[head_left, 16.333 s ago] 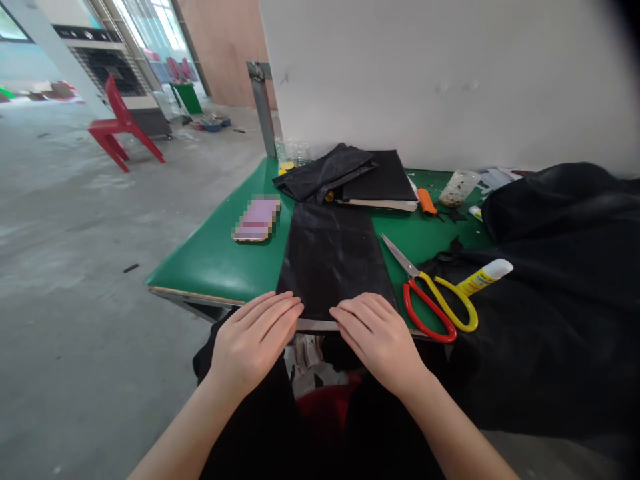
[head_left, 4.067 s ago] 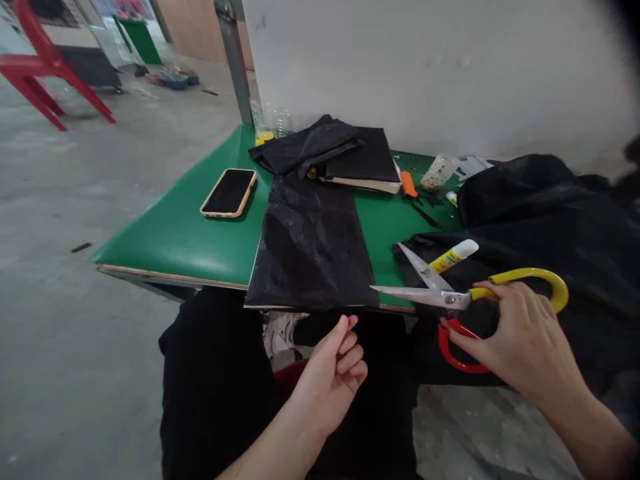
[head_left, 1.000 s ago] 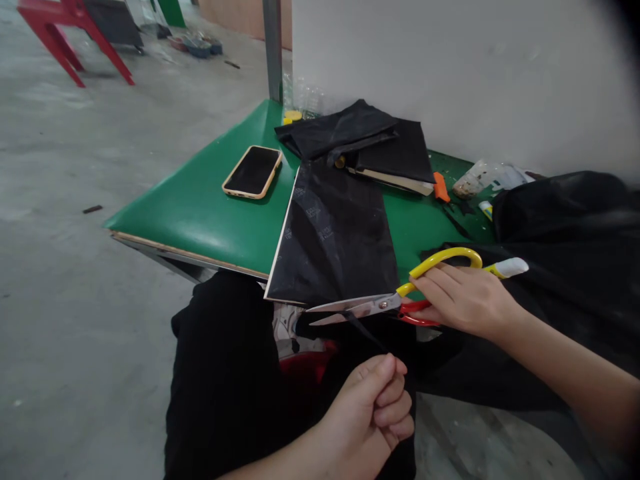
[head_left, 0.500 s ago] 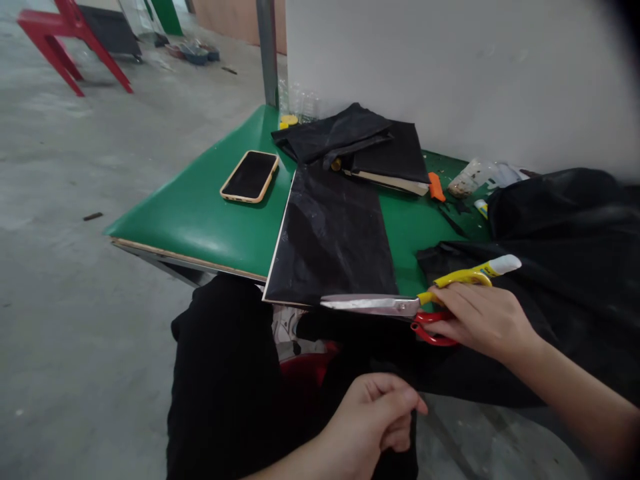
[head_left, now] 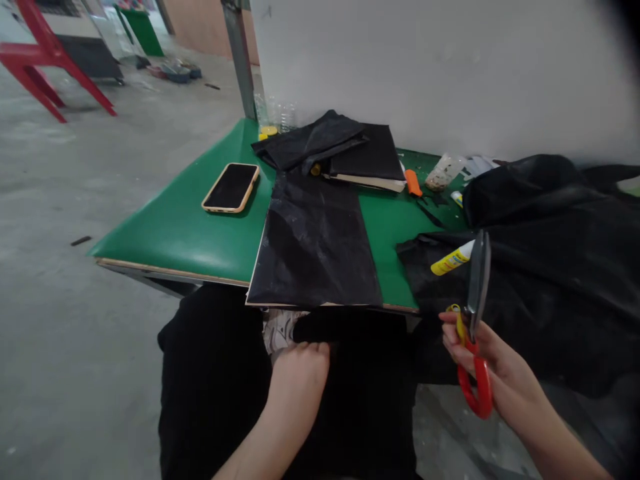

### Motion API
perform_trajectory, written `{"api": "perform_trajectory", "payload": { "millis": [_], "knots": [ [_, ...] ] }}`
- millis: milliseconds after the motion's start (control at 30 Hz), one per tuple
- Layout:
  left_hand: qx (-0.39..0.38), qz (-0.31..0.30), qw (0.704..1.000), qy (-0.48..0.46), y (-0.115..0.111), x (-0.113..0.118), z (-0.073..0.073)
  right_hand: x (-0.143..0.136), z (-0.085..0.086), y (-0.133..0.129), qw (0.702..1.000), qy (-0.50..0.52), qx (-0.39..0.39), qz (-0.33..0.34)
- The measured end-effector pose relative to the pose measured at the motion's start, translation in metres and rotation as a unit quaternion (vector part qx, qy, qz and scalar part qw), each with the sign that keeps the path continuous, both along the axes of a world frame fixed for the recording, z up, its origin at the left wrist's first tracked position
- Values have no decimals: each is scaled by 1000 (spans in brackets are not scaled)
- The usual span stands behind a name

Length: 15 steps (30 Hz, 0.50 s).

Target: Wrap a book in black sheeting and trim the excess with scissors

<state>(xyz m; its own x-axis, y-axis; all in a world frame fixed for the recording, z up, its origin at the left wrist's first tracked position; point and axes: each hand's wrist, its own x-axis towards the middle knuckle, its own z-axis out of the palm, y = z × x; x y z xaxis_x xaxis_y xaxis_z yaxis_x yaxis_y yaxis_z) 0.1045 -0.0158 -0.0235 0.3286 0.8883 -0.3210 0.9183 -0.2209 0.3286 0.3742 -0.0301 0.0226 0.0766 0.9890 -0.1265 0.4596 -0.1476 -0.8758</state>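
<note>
My right hand (head_left: 493, 363) is closed round the scissors (head_left: 479, 287), whose blades point up beside the table's front edge. Over my lap, below the table edge, my left hand (head_left: 303, 367) has its fingers curled down; whatever it may hold is hidden. A black-covered flat piece (head_left: 315, 247) lies at the front edge of the green table (head_left: 170, 227). Behind it are a folded black sheet (head_left: 320, 137) and a black-covered book (head_left: 370, 157). A yellow glue stick (head_left: 451, 259) rests on the large black sheet (head_left: 560, 267) at the right.
A phone (head_left: 231, 188) lies on the table's left part. Toward the back right are an orange object (head_left: 413, 183) and a clear plastic cup (head_left: 444, 171). A white panel (head_left: 425, 73) rises behind the table. A red chair (head_left: 45, 60) stands at the far left.
My right hand has raised the scissors off the table edge, turning their blades upward. My left hand has moved left over my lap. The whole view has shifted slightly.
</note>
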Motion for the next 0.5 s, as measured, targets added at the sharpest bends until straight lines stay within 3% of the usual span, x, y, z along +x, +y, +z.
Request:
{"api": "perform_trajectory", "payload": {
  "millis": [100, 200, 400, 500],
  "knots": [
    [-9, 9, 996, 89, 5, -9, 1, 8, -4, -6, 998, 56, -12, -9],
    [-24, -6, 990, 140, 6, -21, -4, 18, -3, -15, 1000, 5, -27, 2],
    [11, -28, 994, 108, 5, -22, -10, 23, 15, -23, 983, -119, -115, 79],
    [13, 2, 998, 69, 4, -14, -6, 33, 19, -20, 969, -197, -47, 139]
  ]
}}
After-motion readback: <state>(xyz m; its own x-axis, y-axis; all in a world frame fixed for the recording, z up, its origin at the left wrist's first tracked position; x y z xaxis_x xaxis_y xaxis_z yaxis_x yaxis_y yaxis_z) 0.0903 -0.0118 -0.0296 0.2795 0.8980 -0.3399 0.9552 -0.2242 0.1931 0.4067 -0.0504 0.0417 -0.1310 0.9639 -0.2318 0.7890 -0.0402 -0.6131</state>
